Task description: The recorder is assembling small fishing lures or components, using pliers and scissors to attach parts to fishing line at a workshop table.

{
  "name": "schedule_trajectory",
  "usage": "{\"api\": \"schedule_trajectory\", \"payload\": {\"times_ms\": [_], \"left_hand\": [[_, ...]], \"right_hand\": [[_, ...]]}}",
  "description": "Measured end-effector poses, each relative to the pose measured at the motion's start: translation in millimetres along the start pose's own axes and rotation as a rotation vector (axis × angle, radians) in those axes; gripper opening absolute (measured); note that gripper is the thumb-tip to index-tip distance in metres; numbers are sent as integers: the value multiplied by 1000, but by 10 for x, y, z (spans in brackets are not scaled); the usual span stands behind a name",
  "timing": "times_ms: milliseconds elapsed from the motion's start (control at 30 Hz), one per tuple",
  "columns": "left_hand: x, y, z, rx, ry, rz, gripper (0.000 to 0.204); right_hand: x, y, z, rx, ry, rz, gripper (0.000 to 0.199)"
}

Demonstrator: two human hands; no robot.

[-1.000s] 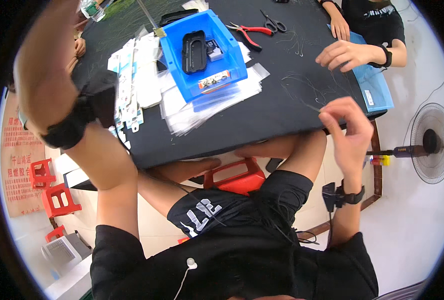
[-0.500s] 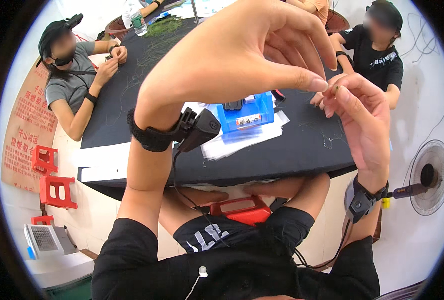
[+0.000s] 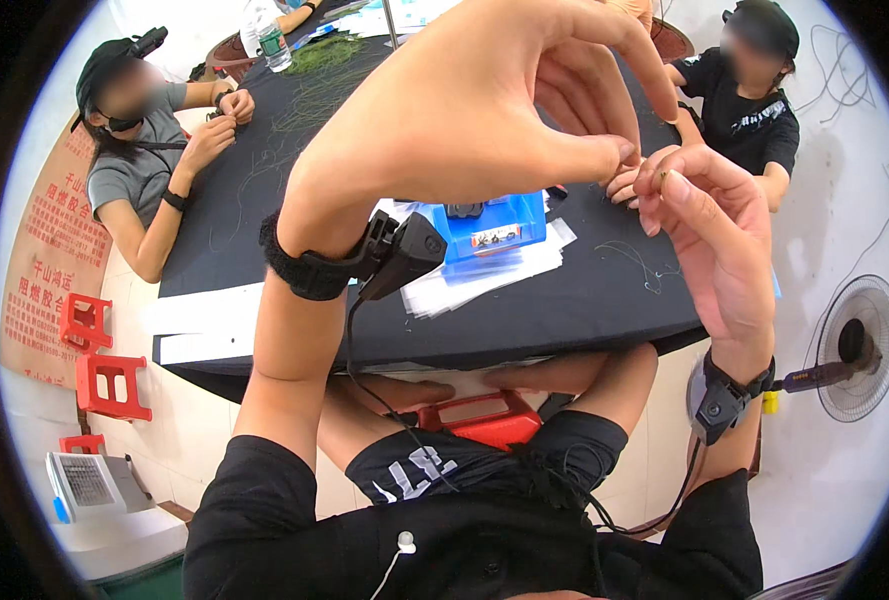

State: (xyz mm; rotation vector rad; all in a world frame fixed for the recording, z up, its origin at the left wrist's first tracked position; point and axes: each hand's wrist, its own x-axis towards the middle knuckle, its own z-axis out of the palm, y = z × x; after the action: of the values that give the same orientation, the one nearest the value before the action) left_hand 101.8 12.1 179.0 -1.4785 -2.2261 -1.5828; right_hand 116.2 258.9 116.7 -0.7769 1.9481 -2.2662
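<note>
The left hand [image 3: 484,110] is raised high over the black counter [image 3: 524,310], thumb and fingers pinched together — whatever they grip is too fine to see. Just beside it, the right hand [image 3: 709,235] pinches a tiny brownish piece [image 3: 662,177] at its fingertips — above the blue tray [image 3: 494,225].

head cam | looks down from above | hands very close | black table [image 3: 264,230] beyond

A tall brown cardboard sign [image 3: 46,285] with red lettering leans at the far left, behind the red stools. On the black table, a blue plastic bin [image 3: 499,225] carries a small white label [image 3: 495,238] on its front and sits on flat clear plastic packets [image 3: 494,280].
</note>
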Motion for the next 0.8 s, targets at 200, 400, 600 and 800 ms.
{"api": "schedule_trajectory", "payload": {"times_ms": [200, 400, 600, 800], "left_hand": [[29, -38, -20, 326, 186, 127, 29], [109, -178, -144, 486, 389, 176, 25], [115, -188, -197, 631, 528, 221, 22], [84, -223, -152, 171, 564, 83, 21]], "right_hand": [[-31, 6, -21, -37, -33, -60, 17], [-81, 43, -52, -61, -101, -128, 15], [-115, 110, -68, -87, -123, -138, 11], [-100, 245, -78, -124, -150, -179, 9]]}}
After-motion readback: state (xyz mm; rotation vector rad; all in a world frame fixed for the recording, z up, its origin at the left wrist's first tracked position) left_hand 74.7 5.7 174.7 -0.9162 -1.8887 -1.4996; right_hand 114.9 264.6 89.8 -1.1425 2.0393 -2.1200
